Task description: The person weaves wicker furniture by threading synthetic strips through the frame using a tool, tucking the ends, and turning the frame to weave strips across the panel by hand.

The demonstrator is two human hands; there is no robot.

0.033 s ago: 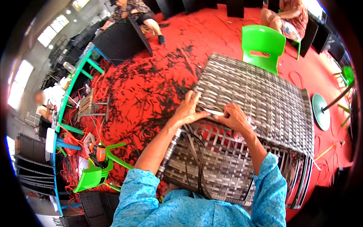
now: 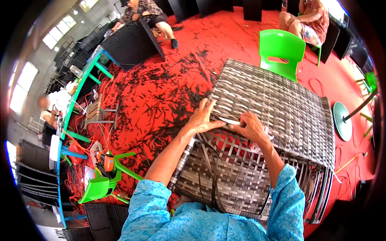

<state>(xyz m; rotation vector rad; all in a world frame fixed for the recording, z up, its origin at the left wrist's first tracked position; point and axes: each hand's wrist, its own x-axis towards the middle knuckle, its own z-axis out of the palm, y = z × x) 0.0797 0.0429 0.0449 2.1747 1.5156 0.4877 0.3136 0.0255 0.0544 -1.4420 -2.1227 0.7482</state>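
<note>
A woven rattan-look furniture piece (image 2: 277, 100) in mottled grey-brown lies before me, its broad panel tilted away to the right. Below it, a second woven section (image 2: 237, 176) shows, with an open lattice between. My left hand (image 2: 200, 119) rests on the panel's near left corner, fingers stretched apart and thumb pointing right. Closed around a knife with a short pale blade (image 2: 230, 121), my right hand (image 2: 251, 127) is at the panel's near edge. The blade points toward my left thumb. Loose dark strips (image 2: 213, 172) hang from the weave between my forearms.
Dark scraps (image 2: 169, 88) litter the red floor. A green chair (image 2: 281, 50) stands behind the woven piece. Another green chair (image 2: 96, 188) at left bears an orange-and-black power tool (image 2: 107, 162). A person (image 2: 146, 16) sits by a black woven panel (image 2: 130, 44); other people sit farther off.
The whole view has shifted slightly. Both hands and the knife keep the same place against the woven edge.
</note>
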